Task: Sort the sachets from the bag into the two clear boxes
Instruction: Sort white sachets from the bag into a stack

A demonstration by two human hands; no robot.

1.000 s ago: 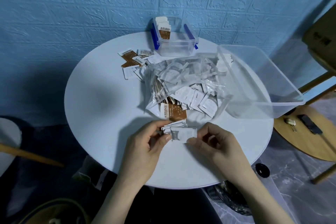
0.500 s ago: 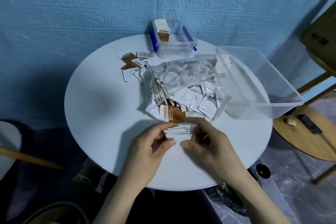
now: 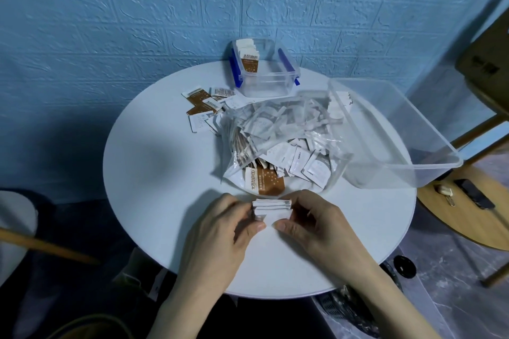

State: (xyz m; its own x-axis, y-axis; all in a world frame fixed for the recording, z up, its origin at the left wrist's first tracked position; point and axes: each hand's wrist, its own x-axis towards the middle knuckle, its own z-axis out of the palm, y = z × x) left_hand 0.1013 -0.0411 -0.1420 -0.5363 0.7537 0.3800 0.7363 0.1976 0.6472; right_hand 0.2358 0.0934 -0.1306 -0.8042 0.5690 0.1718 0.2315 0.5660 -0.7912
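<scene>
Operator: Fingers (image 3: 259, 226) of the left hand (image 3: 220, 237) and right hand (image 3: 316, 226) curl inward from opposite sides and pinch the short ends of a stack of white sachets (image 3: 271, 208). Thumb tips nearly meet at the near edge.

Inspector: Location of the stack?

Operator: On edge at the near side of the white table (image 3: 154, 187), just in front of the clear bag (image 3: 278, 146), which lies open and heaped with unsorted sachets. A brown sachet (image 3: 264, 181) protrudes from the bag mouth.

Inspector: Handling properties?

Operator: Judged light, thin and pliable, with smooth faces likely to slide against each other. Squeeze the stack across its flat faces, or keep both ends capped, so the middle pieces cannot fan out.

Inspector: Destinations?

Operator: Small clip box (image 3: 264, 71) at the far edge holds brown sachets upright. Large clear box (image 3: 399, 146) on the right holds white ones at its far corner; the stack probably belongs there. Loose sachets (image 3: 203, 104) lie left of the bag.
</scene>
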